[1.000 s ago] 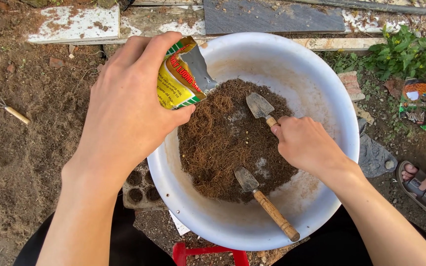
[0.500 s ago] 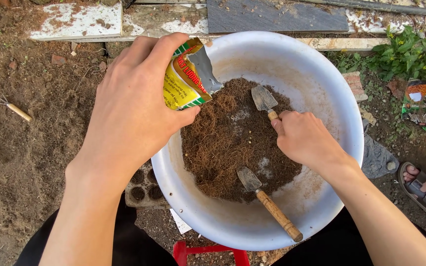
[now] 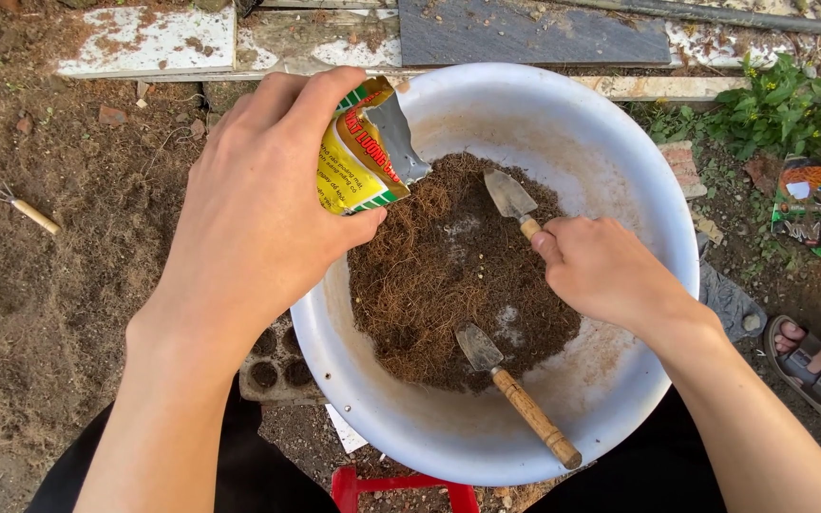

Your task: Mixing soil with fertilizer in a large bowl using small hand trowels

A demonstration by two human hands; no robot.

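Note:
My left hand (image 3: 254,214) grips a yellow, red and green foil packet (image 3: 363,152), tilted with its torn mouth over a big white basin (image 3: 662,223). Brown fibrous soil mix (image 3: 429,275) with pale powdery patches fills the basin's middle. My right hand (image 3: 605,271) holds the wooden handle of a small metal trowel (image 3: 510,197), whose blade rests on the far side of the mix. A second small trowel (image 3: 515,394) with a wooden handle lies loose in the basin's near side.
A black seedling tray (image 3: 273,366) sits under the basin's left edge, a red stool (image 3: 401,492) below. A small hand rake (image 3: 23,211) lies on the dirt at left. Packets (image 3: 800,199), green weeds (image 3: 772,100) and another person's sandalled foot (image 3: 814,356) are at right.
My right hand and its trowel shifted slightly right and toward me. The packet in my left hand stays tilted over the basin, barely moved.

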